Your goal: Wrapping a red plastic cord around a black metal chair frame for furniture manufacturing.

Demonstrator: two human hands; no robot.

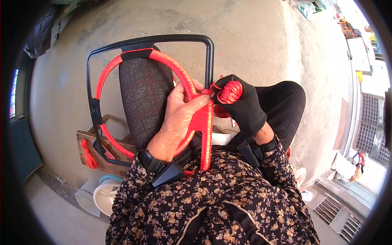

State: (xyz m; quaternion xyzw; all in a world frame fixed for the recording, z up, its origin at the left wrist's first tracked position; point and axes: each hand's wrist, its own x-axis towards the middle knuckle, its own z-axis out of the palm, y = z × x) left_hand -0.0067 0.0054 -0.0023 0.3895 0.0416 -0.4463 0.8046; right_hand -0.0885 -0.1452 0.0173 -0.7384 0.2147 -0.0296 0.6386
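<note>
Across my lap rests a black frame (208, 61), squarish outside with a ring (174, 65) inside it. Red cord is wound tightly round much of the ring and down the right side bar (207, 143), while the top and left bars are bare black. My bare left hand (179, 112) grips the wrapped part where ring and side bar meet, thumb pressed at the upper end of the winding. Close beside that thumb, my right hand (247, 108), in a black glove, is closed round a small bundle of red cord (230, 92). Its fingertips are partly hidden.
A wooden board (110, 143) lies left of my leg, with a loose hank of red cord (88, 155) on it. Below it stand pale basins (104, 198). Concrete floor (253, 45) spreads ahead. At the right are a metal grille (372, 126) and floor-level slats (328, 210).
</note>
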